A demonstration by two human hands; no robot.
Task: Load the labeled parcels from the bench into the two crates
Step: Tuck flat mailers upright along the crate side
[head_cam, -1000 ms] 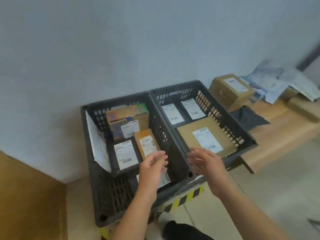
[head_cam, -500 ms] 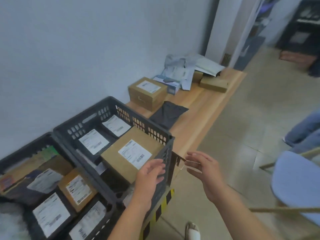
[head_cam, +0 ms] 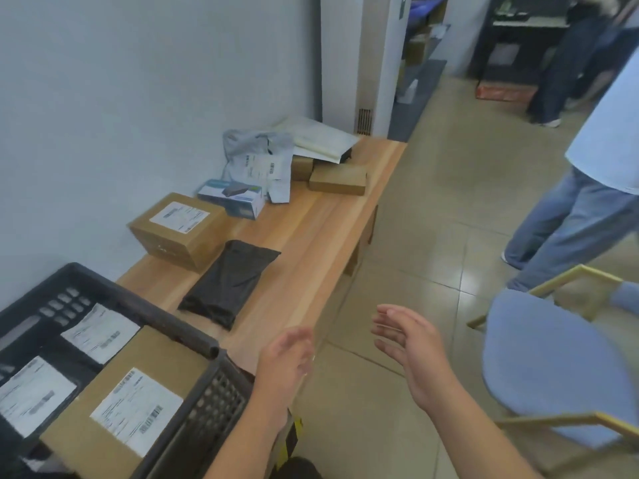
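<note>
A wooden bench (head_cam: 311, 243) runs along the wall. On it lie a labeled cardboard box (head_cam: 179, 229), a black bag parcel (head_cam: 230, 281), a blue-white box (head_cam: 233, 198), a grey labeled mailer (head_cam: 257, 160), a flat brown box (head_cam: 339, 179) and white envelopes (head_cam: 318, 138). One black crate (head_cam: 193, 340) shows at lower left, holding a labeled brown box (head_cam: 121, 402) and flat labeled parcels. My left hand (head_cam: 287, 357) and right hand (head_cam: 409, 344) hover empty, fingers relaxed, off the bench's near end. The second crate is out of view.
A blue chair (head_cam: 553, 368) with a gold frame stands close on the right. A person in jeans (head_cam: 574, 219) stands on the tiled floor at the right. Another person and shelving are in the far background. The wall borders the bench on the left.
My view has swung right, from the two crates toward the bench. Both empty hands have moved away from the crate toward the bench's near end.
</note>
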